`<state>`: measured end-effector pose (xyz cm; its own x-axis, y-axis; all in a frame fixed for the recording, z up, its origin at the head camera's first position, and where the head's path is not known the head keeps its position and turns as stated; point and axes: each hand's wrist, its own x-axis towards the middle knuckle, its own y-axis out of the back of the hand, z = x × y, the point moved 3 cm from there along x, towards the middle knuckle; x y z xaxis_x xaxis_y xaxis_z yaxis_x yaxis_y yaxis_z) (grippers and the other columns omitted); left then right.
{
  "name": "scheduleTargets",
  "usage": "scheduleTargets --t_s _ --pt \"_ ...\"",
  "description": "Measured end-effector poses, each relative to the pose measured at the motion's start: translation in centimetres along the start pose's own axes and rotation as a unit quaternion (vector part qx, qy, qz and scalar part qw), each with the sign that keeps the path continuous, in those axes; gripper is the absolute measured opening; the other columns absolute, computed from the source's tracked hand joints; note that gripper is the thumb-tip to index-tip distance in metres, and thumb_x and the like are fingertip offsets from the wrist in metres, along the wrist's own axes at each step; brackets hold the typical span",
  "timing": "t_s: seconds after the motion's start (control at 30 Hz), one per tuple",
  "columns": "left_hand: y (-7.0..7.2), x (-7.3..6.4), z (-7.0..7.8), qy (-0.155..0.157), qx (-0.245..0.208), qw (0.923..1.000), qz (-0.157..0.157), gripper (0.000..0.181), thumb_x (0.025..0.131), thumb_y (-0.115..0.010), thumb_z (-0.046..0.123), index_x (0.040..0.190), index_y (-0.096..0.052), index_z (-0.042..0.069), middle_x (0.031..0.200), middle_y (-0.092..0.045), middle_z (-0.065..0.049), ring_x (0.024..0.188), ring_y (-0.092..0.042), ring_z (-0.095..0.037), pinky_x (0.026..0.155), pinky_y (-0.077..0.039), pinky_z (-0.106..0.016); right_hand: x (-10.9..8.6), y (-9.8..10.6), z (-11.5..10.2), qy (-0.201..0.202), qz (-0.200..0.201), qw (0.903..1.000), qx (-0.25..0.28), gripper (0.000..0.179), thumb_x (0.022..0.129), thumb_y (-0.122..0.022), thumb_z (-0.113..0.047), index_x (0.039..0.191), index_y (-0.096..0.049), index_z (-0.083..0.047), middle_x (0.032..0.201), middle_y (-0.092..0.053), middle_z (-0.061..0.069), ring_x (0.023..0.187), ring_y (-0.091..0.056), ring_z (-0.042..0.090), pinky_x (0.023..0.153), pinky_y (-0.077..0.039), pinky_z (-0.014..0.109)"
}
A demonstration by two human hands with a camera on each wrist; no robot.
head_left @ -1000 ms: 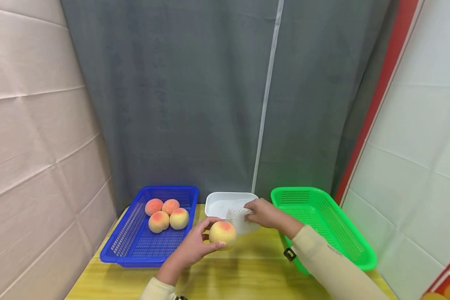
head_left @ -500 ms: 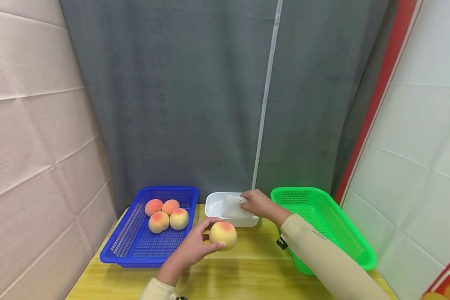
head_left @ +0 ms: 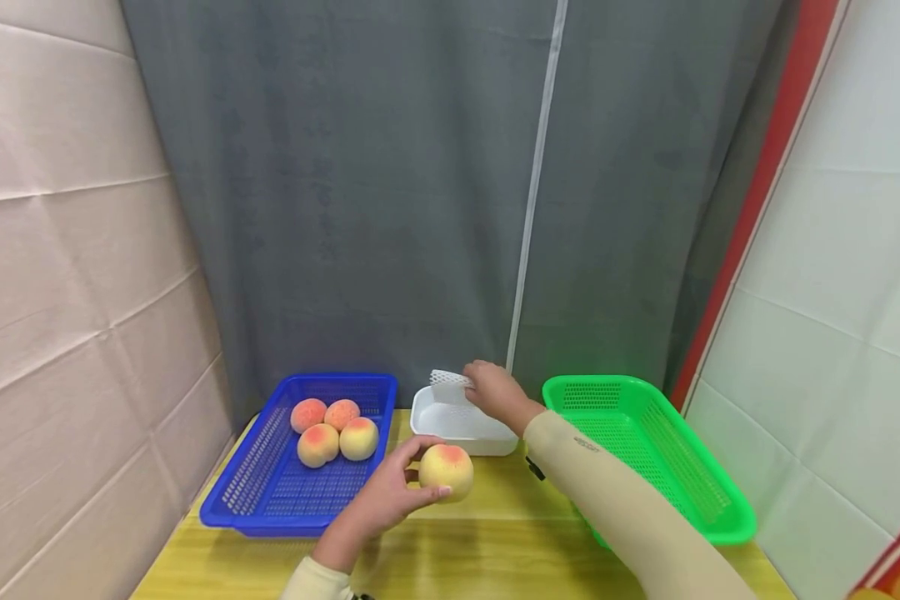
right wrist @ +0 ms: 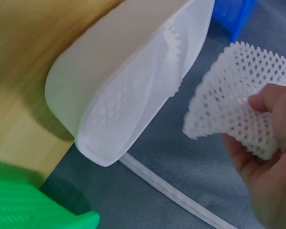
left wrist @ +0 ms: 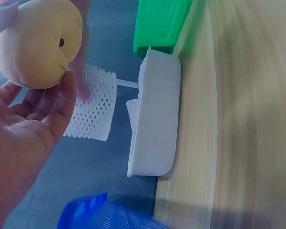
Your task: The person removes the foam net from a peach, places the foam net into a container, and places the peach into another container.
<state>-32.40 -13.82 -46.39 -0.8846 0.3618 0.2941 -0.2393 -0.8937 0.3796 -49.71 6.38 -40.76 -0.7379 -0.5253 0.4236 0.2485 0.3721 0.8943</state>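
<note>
In the head view my left hand grips a yellow peach with a red blush, held over the front of the table. The left wrist view shows the fingers curled under that peach, its dark stem hollow facing sideways. My right hand pinches a white foam fruit net above the white tray. Seen from the right wrist, the net lies flattened between thumb and fingers, apart from the tray's rim. More white netting lies inside the tray.
A blue basket with several peaches stands on the left of the wooden table. On the right is a green basket, partly behind the right sleeve. A grey curtain hangs behind the table.
My right hand has carried the foam net from beside the peach up and back, over the white tray. The left hand with its peach has stayed in place.
</note>
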Motion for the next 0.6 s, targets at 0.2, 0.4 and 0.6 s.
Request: scheduleTargets --t_s 0.2,0.4,0.6 --pt "0.2 0.0 0.0 -0.002 0.002 1.0 0.004 0.062 0.096 -0.09 0.023 0.15 -0.06 0.017 0.142 -0.064 -0.01 0.12 -0.067 -0.026 0.1 -0.059 -0.043 1.9 -0.8 -0.1 0.024 0.038 0.9968 -0.066 0.013 0.1 -0.08 -0.01 0.112 -0.073 -0.008 0.1 -0.066 0.006 0.089 -0.067 0.022 0.083 -0.063 0.038" --pt "0.5 0.1 0.2 -0.003 0.005 1.0 0.006 0.062 0.096 -0.09 0.024 0.15 -0.06 0.019 0.142 -0.064 -0.008 0.123 -0.066 -0.026 0.103 -0.058 -0.04 3.0 -2.4 -0.7 0.031 0.029 0.9941 -0.1 0.02 0.101 -0.082 -0.014 0.119 -0.074 -0.008 0.107 -0.067 0.006 0.099 -0.068 0.022 0.09 -0.063 0.036" --pt "0.6 0.2 0.0 -0.004 0.006 1.0 0.006 0.063 0.096 -0.09 0.025 0.151 -0.059 0.019 0.141 -0.065 -0.006 0.123 -0.066 -0.025 0.101 -0.058 -0.036 3.2 -4.7 -1.0 0.032 0.002 0.9916 -0.126 0.024 0.1 -0.085 -0.019 0.121 -0.075 -0.011 0.109 -0.066 0.004 0.1 -0.066 0.019 0.092 -0.062 0.031"
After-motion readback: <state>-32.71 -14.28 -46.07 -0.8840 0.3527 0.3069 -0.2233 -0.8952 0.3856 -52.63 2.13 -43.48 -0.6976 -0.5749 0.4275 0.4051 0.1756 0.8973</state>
